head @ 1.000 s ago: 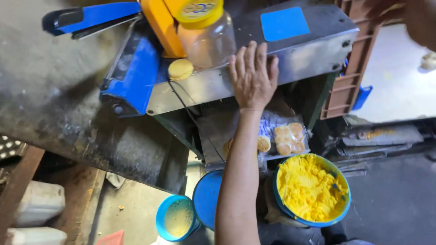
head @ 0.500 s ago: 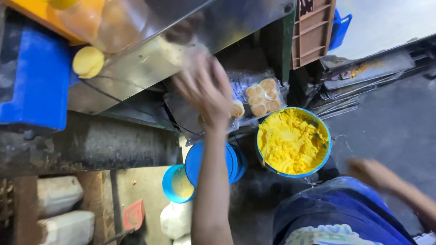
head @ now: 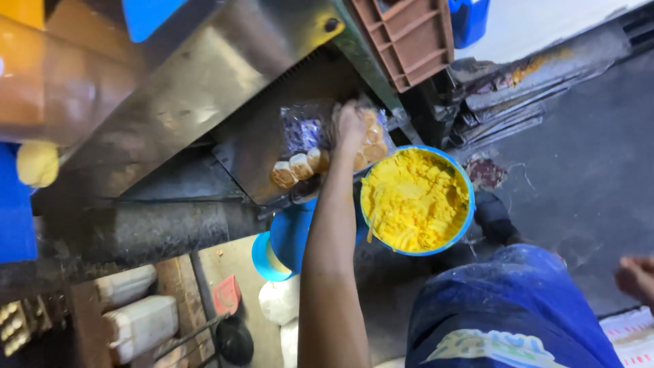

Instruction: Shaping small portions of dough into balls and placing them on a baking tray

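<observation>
Reaching down w/ left hand (head: pixel 351 126) onto clear bag of buns (head: pixel 320 146) on lower shelf under steel counter (head: pixel 204 88); fingers curled onto the plastic, touching, grip unclear. Just right of it, blue tub (head: pixel 468 204) full of yellow mash. Right hand (head: pixel 637 278) at far right edge, blurred, cut off; can't tell open or closed. Brown crate (head: pixel 409 37) above.

Left arm outstretched, fingers (head: pixel 351 123) curled
</observation>
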